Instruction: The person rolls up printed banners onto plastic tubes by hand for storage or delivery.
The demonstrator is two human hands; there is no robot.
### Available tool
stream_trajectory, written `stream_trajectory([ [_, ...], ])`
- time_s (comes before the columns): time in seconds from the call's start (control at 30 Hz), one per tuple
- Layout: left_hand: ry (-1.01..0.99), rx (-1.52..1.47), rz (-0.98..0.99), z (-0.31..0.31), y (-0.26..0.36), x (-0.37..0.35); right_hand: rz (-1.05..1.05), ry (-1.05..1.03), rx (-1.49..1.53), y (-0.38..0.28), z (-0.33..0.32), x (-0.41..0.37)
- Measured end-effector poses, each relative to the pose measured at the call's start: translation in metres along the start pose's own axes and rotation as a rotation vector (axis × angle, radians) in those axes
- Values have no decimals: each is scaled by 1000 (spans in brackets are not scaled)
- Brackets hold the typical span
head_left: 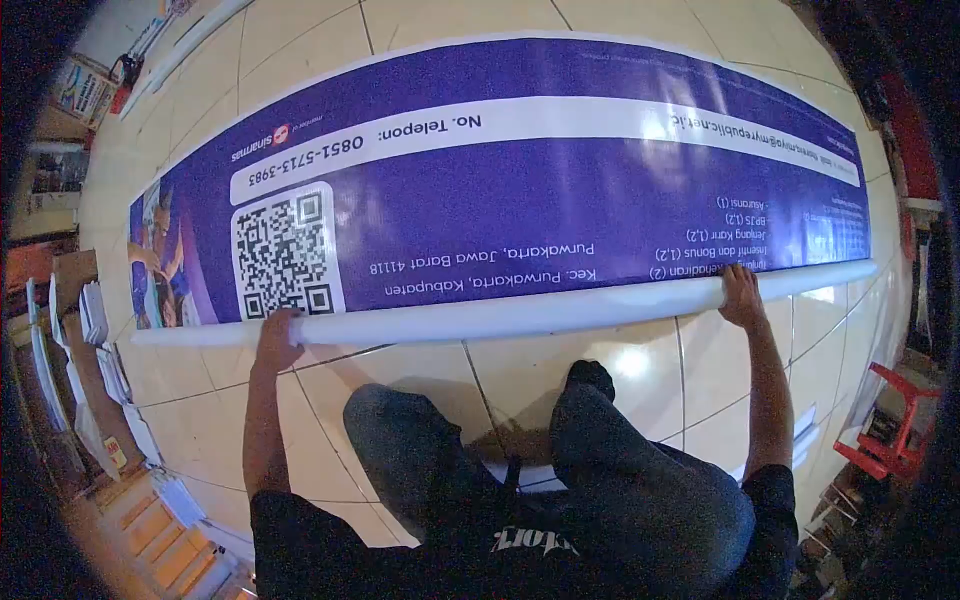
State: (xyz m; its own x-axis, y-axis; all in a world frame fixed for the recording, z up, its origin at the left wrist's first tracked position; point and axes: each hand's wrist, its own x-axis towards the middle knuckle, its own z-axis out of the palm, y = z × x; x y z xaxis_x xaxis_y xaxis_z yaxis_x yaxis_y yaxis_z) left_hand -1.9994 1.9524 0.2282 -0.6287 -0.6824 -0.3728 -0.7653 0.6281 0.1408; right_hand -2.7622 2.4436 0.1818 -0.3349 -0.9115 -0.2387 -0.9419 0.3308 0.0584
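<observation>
banner roll (500, 312) lengthwise left-right, hands at ends

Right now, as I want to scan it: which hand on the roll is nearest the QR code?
The left hand, on the white roll below the QR code; the right hand grips it far off, under the small print.

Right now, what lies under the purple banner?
The tiled floor shows all around the purple banner, so it lies on tiles. Anything else beneath it is covered.
</observation>
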Motion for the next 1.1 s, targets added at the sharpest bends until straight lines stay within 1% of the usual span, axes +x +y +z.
stream_trajectory([
  [0.03, -36, -105, 99, 0, 4, 1, 0, -2, 6, 13, 2, 2],
  [0.1, -23, -124, 58, -4, -9, 21, -119, -327, 206, 35, -10, 28],
  [0.13, -7, -145, 20, -6, -18, 31, -22, -548, 175, 32, -28, 51],
  [0.17, 20, -163, -13, -13, -19, 36, -136, -368, 233, 35, -25, 61],
  [0.2, 28, -157, -19, -16, -14, 37, -140, -245, 214, 30, -16, 66],
  [0.23, 28, -273, -17, -27, 11, 40, -142, -121, 195, -4, -31, 78],
  [0.27, 27, -387, -11, -33, 33, 47, -243, -154, 238, -43, -47, 89],
  [0.3, 26, -380, -11, -32, 51, 54, -341, -194, 285, -84, -59, 97],
  [0.33, -30, -163, 123, -29, 67, 60, -374, -205, 245, -122, -64, 105],
  [0.37, -87, 54, 253, -28, 73, 64, -409, -217, 204, -144, -64, 112],
  [0.4, -141, 59, 280, -35, 70, 76, -411, -219, 208, -144, -59, 124],
  [0.43, -144, 64, 285, -40, 60, 89, -415, -358, 265, -143, -53, 137],
  [0.47, -297, -116, 209, -41, 47, 99, -412, -500, 322, -141, -52, 141],
  [0.5, -454, -299, 129, -43, 32, 109, -400, -508, 329, -138, -55, 146],
  [0.53, -372, -427, 67, -42, 20, 120, -346, -421, 411, -136, -69, 153],
  [0.57, -250, -403, 24, -59, 37, 126, -295, -330, 484, -135, -82, 156],
  [0.6, -215, -301, 104, -74, 60, 128, -367, -176, 356, -141, -90, 156],
  [0.63, -180, -196, 182, -80, 73, 131, -362, -184, 354, -143, -89, 160],
  [0.67, -188, -200, 187, -74, 72, 136, -409, -199, 287, -144, -86, 164],
  [0.7, -264, -127, 225, -68, 68, 140, -458, -214, 221, -145, -81, 167],
  [0.73, -337, -53, 262, -67, 70, 145, -493, -251, 305, -143, -78, 179],
  [0.77, -350, -59, 263, -70, 70, 150, -492, -264, 310, -138, -79, 189],
  [0.8, -251, -102, 252, -75, 69, 155, -405, -288, 423, -131, -80, 197],
  [0.83, -151, -145, 240, -83, 72, 160, -317, -309, 534, -135, -100, 204],
  [0.87, -48, -188, 227, -86, 73, 164, -374, -323, 464, -144, -125, 210],
  [0.9, -49, -188, 228, -84, 74, 169, -373, -323, 465, -139, -114, 212],
  [0.93, -149, -71, 246, -82, 73, 172, -454, -306, 337, -132, -94, 214],
  [0.97, -249, 46, 263, -79, 71, 176, -534, -286, 208, -131, -88, 219],
  [1.0, -353, -35, 298, -67, 33, 191, -535, -289, 214, -127, -86, 225],
  [1.03, -354, -32, 295, -75, 27, 200, -485, -353, 289, -125, -92, 234],
  [1.07, -230, -112, 256, -81, 22, 207, -434, -413, 359, -123, -97, 240],
  [1.1, -108, -190, 215, -85, 17, 209, -439, -409, 359, -125, -101, 239],
])
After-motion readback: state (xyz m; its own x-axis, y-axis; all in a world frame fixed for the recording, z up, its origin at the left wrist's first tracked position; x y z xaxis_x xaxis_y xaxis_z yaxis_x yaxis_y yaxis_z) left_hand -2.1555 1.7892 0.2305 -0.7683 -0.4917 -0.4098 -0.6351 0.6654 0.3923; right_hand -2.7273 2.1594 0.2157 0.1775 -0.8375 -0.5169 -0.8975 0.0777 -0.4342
